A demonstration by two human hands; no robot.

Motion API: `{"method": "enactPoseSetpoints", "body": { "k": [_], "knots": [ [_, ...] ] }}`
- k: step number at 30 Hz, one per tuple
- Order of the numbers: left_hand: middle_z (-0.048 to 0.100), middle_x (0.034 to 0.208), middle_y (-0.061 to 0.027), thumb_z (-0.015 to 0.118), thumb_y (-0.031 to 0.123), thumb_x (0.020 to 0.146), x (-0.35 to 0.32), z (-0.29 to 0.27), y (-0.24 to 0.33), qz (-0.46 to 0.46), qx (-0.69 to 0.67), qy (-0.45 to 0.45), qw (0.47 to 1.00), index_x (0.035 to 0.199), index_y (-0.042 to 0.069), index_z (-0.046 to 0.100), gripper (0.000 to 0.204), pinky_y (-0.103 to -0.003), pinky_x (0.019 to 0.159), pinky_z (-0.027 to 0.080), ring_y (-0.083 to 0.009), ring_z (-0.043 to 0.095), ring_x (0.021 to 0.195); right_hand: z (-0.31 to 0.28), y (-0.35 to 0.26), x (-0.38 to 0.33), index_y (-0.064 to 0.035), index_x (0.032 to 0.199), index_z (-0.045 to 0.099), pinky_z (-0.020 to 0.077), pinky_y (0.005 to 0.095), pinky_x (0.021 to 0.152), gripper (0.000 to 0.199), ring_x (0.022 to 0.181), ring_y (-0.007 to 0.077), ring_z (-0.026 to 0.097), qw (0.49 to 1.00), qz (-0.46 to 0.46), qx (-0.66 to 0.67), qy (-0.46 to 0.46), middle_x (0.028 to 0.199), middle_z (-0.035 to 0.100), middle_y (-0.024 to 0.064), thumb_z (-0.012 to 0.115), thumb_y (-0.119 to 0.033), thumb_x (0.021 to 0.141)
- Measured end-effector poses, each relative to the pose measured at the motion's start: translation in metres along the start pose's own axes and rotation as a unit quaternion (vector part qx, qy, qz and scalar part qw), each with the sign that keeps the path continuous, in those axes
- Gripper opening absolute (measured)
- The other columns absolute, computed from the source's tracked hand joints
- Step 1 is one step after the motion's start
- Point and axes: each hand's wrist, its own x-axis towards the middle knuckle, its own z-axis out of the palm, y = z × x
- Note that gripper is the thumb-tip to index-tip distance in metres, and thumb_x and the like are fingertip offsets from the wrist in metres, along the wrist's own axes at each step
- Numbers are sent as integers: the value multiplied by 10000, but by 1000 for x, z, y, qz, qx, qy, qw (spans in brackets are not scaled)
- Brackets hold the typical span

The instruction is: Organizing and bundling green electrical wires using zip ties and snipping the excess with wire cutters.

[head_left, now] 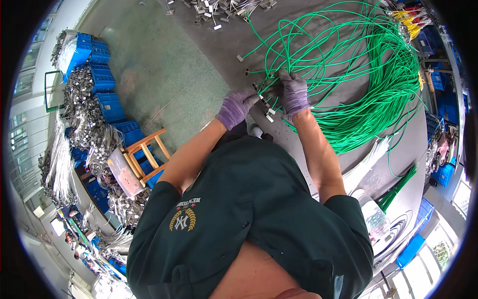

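Both my hands wear purple gloves with greyish fingertips. At the table's near edge, my left hand is closed, its fingertips pinched at the connector end of a green cable. My right hand, a little farther to the right, has its fingers curled around green cables that loop up and away from it. Small black-and-white connectors on cable ends hang between the two hands, and another connector lies just beyond. A thick bundle of green cables spreads over the table to the right.
Loose metal-coloured connectors are heaped on the grey table's far side. Leftward stand a wooden stool and blue crates with piled cable parts. At right lie white strips, a smaller green bundle and yellow cables.
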Motion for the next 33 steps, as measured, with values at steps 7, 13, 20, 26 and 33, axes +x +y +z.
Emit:
{"method": "enactPoseSetpoints", "body": {
  "k": [7,13,20,26,33],
  "knots": [
    [487,573,3,542,233,892,-17,-16,-14,-136,-172,-56,974,856,23,602,222,-243,459,349,-75,437,511,-19,-25,25,10,776,579,486,274,461,233,492,178,595,991,-98,-80,35,600,589,76,639,-211,816],
    [477,567,-16,554,215,863,-30,-15,-20,-50,1,-10,999,810,23,596,204,-258,472,362,-89,433,501,-15,15,22,22,831,574,520,296,482,230,537,204,626,986,-109,-128,7,689,625,112,598,-206,857],
    [508,581,-43,549,230,862,-37,-30,5,-165,-76,-42,982,818,19,597,220,-280,512,398,-118,476,527,5,24,2,-5,687,576,402,318,472,338,497,119,504,949,-173,-262,-15,524,523,64,664,-313,795],
    [575,716,-65,542,233,878,-57,-40,-17,-110,28,-114,987,887,36,612,209,-285,623,440,-139,539,654,-37,-10,30,-22,870,617,450,287,480,246,515,175,579,787,-379,-486,-19,632,605,112,626,-262,818],
    [578,762,-65,521,194,883,-60,-25,-2,-42,-22,-39,998,897,23,607,192,-281,668,437,-143,537,708,-11,29,14,5,682,567,394,279,494,359,540,78,443,983,-115,-144,2,551,495,45,646,-321,809]
  ]
}}
